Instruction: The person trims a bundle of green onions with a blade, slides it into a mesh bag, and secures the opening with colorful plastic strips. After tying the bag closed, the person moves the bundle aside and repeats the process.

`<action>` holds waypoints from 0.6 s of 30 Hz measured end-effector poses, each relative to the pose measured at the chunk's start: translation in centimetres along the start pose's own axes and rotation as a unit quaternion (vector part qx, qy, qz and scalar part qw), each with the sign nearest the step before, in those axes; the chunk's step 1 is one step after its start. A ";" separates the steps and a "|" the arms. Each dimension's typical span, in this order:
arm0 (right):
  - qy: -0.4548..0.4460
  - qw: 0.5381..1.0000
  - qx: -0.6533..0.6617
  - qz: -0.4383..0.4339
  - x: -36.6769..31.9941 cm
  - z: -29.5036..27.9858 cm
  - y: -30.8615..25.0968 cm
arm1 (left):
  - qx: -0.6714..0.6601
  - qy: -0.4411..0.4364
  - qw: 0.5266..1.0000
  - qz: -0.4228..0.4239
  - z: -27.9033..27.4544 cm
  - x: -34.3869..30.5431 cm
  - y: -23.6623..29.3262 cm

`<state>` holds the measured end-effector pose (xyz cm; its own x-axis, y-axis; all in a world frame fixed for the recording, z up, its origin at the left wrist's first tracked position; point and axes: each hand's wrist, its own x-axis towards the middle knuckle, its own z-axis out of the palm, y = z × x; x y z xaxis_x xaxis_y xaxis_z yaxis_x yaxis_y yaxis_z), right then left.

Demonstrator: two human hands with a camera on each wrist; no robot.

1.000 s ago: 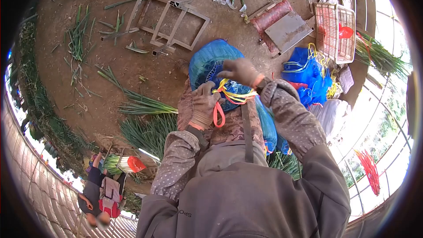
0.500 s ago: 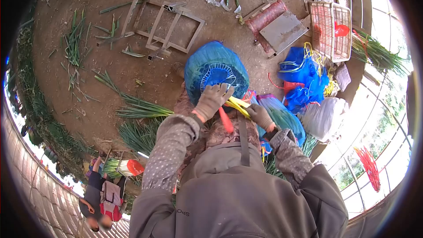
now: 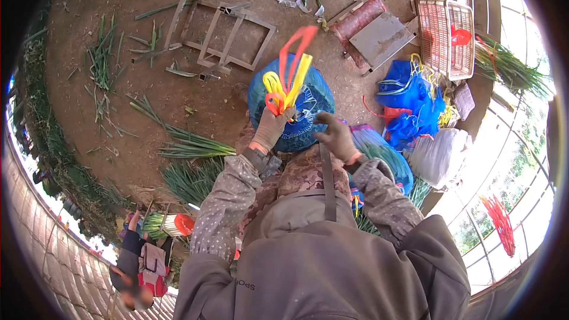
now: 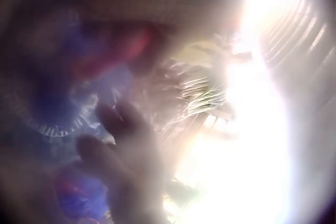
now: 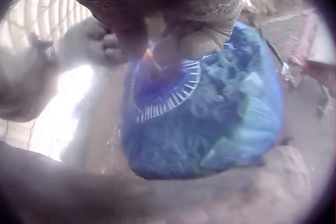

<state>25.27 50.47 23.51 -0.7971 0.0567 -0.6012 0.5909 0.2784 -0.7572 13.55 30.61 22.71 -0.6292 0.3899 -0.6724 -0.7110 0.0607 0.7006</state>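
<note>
Tying step, prob.: your L hand (image 3: 269, 128) clenches ties (image 3: 294, 83), R hand (image 3: 338, 136) pinches bag (image 3: 318, 102); next needs tight wrap.

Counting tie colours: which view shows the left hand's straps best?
Head view: red and yellow straps stand clear above the left hand. Left wrist blurs them; right wrist: an orange bit at the blue net bag.

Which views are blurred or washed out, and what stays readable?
Head view: sharp, with fisheye-curved edges; motion blur smears the red and yellow plastic straps gripped by the gloved left hand. Left wrist view: badly out of focus, glare bleaching its right side. Right wrist view: soft, but the blue mesh bag reads beneath the right hand.
</note>
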 end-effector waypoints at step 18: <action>0.019 0.894 0.417 0.161 6.5 4.1 -2.0 | 0.592 -0.039 0.795 0.129 -0.3 -3.3 0.6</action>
<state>19.41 46.34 20.02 -0.5634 0.0413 -0.8251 0.6651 -0.5698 -0.4827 15.12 29.04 25.30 -0.6516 0.5829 -0.4853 0.2607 0.7730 0.5783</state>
